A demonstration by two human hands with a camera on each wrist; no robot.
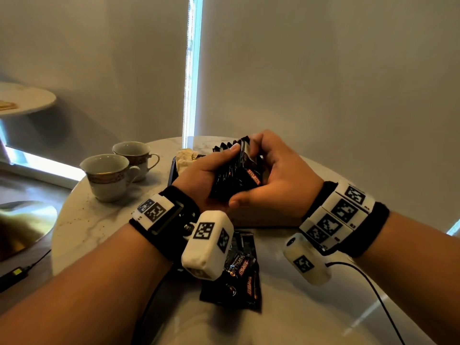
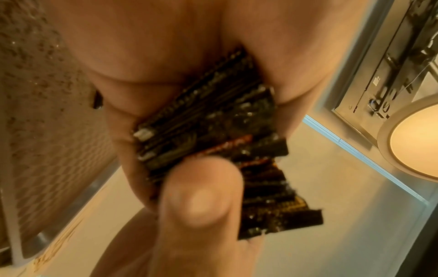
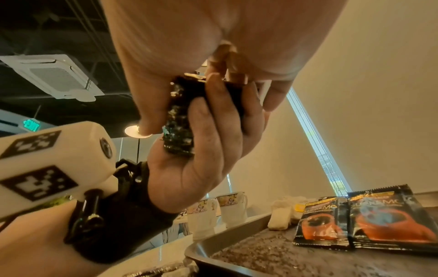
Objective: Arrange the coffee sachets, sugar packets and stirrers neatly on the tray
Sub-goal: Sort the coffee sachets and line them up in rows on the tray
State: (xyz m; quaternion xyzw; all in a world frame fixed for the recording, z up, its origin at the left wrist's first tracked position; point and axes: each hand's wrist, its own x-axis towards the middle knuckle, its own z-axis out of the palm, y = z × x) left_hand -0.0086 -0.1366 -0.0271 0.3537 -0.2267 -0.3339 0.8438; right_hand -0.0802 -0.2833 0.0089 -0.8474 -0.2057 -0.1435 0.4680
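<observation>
Both hands hold a stack of black coffee sachets [image 1: 236, 174] above the dark tray [image 1: 172, 170]. My left hand [image 1: 204, 178] cups the stack from below and the left, thumb on top. My right hand [image 1: 271, 170] grips it from the right, thumb at the near end. The left wrist view shows the stack's serrated edges [image 2: 208, 120] fanned between fingers. The right wrist view shows the stack [image 3: 180, 120] held between both hands, two coffee sachets [image 3: 369, 223] lying flat on the tray [image 3: 237, 241], and pale sugar packets [image 3: 282, 215] behind them. More sachets [image 1: 239, 272] lie loose on the table near me.
Two gold-rimmed teacups [image 1: 112, 175] stand at the left of the round marble table [image 1: 82, 220]. A crumpled pale packet pile [image 1: 185, 156] sits at the tray's far left. A black cable [image 1: 373, 290] runs over the table at the right.
</observation>
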